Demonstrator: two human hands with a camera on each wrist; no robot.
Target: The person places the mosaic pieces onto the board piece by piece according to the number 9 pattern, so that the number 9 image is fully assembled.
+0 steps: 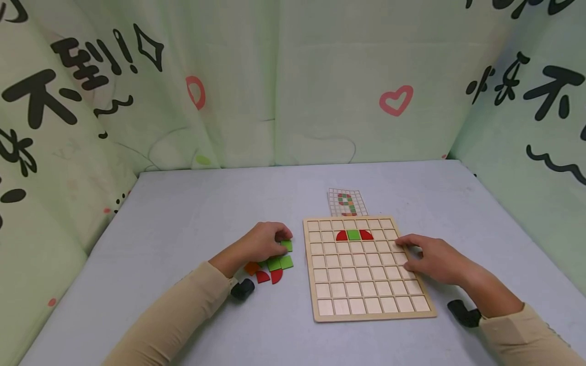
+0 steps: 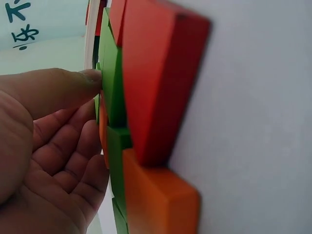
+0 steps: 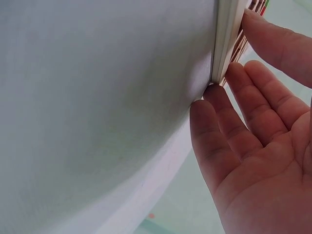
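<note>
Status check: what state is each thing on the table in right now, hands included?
Board: flat, three cells filled, other visible cells bare.
Green piece on it: seated in its cell, middle of three.
Two red pieces on it: seated, curved sides outward.
Loose pieces: bunched left of the board.
Card: flat, near end hidden by the board.
Left hand: at the loose pieces, grip unclear.
Right hand: relaxed, touching the board's right edge.

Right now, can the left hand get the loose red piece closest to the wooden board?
Probably yes. The left hand is close by, and nothing covers the loose red piece; the green pieces lie beside it, not on top.
</note>
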